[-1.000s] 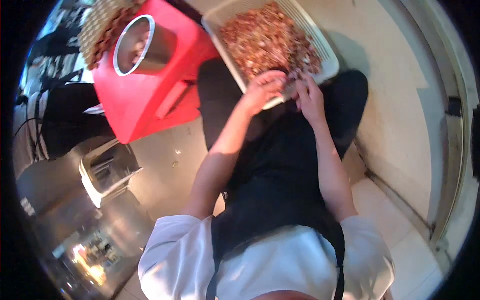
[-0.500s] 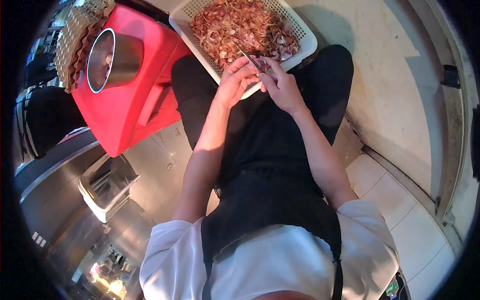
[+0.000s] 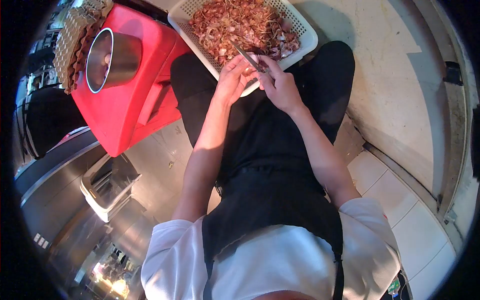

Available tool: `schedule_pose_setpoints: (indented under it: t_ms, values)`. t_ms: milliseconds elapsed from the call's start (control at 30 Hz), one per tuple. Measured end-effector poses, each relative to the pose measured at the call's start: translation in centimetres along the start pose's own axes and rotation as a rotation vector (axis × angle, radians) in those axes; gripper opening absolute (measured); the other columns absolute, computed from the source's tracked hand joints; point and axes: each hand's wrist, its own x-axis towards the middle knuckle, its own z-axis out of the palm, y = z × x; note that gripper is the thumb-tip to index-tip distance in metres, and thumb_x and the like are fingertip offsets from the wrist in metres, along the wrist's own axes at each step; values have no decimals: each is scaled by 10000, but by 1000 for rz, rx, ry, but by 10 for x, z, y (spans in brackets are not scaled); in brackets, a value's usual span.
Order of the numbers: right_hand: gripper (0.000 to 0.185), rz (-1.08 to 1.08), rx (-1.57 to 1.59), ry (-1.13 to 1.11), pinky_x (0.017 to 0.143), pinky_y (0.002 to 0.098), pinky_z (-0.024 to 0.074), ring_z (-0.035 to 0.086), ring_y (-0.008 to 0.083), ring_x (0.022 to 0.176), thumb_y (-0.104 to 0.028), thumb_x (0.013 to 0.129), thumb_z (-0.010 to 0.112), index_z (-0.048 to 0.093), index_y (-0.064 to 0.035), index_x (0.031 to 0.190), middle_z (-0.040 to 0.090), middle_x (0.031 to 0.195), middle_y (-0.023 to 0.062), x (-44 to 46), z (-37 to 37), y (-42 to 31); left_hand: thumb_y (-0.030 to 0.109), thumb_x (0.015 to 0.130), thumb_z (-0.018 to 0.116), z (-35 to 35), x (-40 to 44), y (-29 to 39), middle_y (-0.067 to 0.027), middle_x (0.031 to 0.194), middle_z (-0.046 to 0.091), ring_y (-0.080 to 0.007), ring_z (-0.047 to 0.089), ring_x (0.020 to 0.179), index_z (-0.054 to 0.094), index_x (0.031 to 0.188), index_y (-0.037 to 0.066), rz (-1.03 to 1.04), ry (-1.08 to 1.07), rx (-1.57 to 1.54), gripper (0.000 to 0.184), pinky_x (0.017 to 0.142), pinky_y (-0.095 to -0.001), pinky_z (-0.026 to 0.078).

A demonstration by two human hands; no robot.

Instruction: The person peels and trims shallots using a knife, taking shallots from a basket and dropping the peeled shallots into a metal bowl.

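A white perforated basket (image 3: 306, 44) lies at the top centre, by my knees, with many small reddish shallots (image 3: 235, 22) and loose skins in it. Over its near edge, my left hand (image 3: 231, 80) has its fingers closed round a small shallot (image 3: 248, 70), which they partly hide. My right hand (image 3: 281, 86) grips a small knife (image 3: 246, 55), whose blade points up and left across the shallot. The two hands nearly touch.
On a red stool-like block (image 3: 117, 110) at the left stands a metal pot (image 3: 125, 61) with a few pale pieces inside. Egg trays (image 3: 75, 45) are behind it. A white-rimmed clear container (image 3: 102, 200) sits lower left. A wall (image 3: 390, 85) runs along the right.
Over the last second the view has shifted, and the knife has come into clear sight between my hands. In the last half second my hands have barely moved.
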Motion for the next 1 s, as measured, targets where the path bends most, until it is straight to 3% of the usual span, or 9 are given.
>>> schedule_pose_setpoints:
  t_ms: [67, 167, 267, 667, 867, 1000]
  values:
    - [424, -64, -1, 25, 625, 417, 520, 670, 388, 723, -212, 917, 604, 495, -52, 1294, 655, 736, 207, 0, 0, -3, 108, 988, 516, 2, -2, 2, -92, 1022, 657, -184, 646, 875, 583, 1132, 12, -4, -32, -13, 186, 791, -353, 554]
    - [403, -89, -66, 44, 605, 302, 498, 662, 153, 632, -184, 940, 599, 501, -44, 1305, 658, 687, 108, 0, 2, 3, 113, 988, 521, -1, -1, -1, -89, 1007, 661, -180, 648, 878, 586, 1124, 9, 3, -22, -20, 184, 804, -355, 553]
    - [385, -57, 23, 70, 623, 437, 514, 669, 397, 741, -223, 910, 612, 523, -55, 1246, 659, 760, 216, 2, 1, 2, 111, 987, 524, -2, 0, -1, -90, 995, 664, -180, 650, 889, 587, 1122, 5, -9, -7, -10, 184, 817, -359, 553]
    - [321, -20, 23, 43, 620, 398, 518, 691, 320, 693, -184, 934, 574, 525, -25, 1208, 659, 705, 170, 3, -3, 1, 107, 976, 542, -2, -1, 0, -98, 1028, 668, -189, 662, 905, 588, 1152, -4, -8, -29, 21, 213, 825, -343, 562]
    - [294, 77, 124, 42, 621, 348, 519, 689, 207, 649, -189, 951, 561, 530, -27, 1195, 661, 670, 116, 4, -8, 0, 114, 975, 534, -1, -1, 2, -120, 1042, 656, -215, 666, 901, 557, 1199, -32, -41, -35, 55, 269, 808, -333, 573]
    - [316, 110, 129, 41, 623, 341, 516, 683, 181, 648, -196, 953, 561, 518, -28, 1217, 658, 673, 106, 5, -12, 1, 121, 978, 524, 1, -1, 4, -120, 1034, 651, -227, 663, 902, 546, 1205, -31, -52, -37, 30, 274, 807, -338, 570]
